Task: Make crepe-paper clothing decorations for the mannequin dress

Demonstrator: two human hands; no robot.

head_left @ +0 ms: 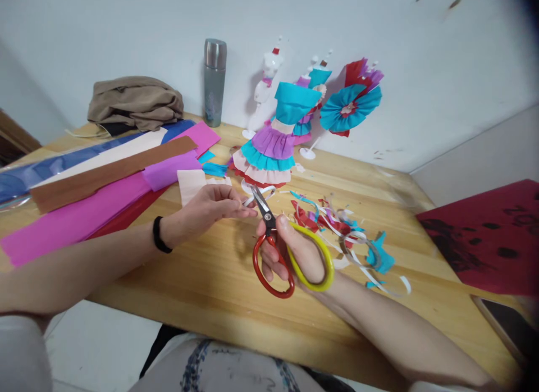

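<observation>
My right hand grips scissors with one red and one yellow handle loop. The slim blades point up and left, a little apart. My left hand is closed, its fingertips pinching a narrow white strip beside the blade tips. Behind both hands stands a small dress form in a tiered paper dress of turquoise, purple, pale pink and red. A pale pink paper piece lies just behind my left hand.
Coloured paper sheets spread over the left of the table. Paper scraps and curled strips lie to the right. At the back are a cloth, a flask and more dressed forms. A phone lies front right.
</observation>
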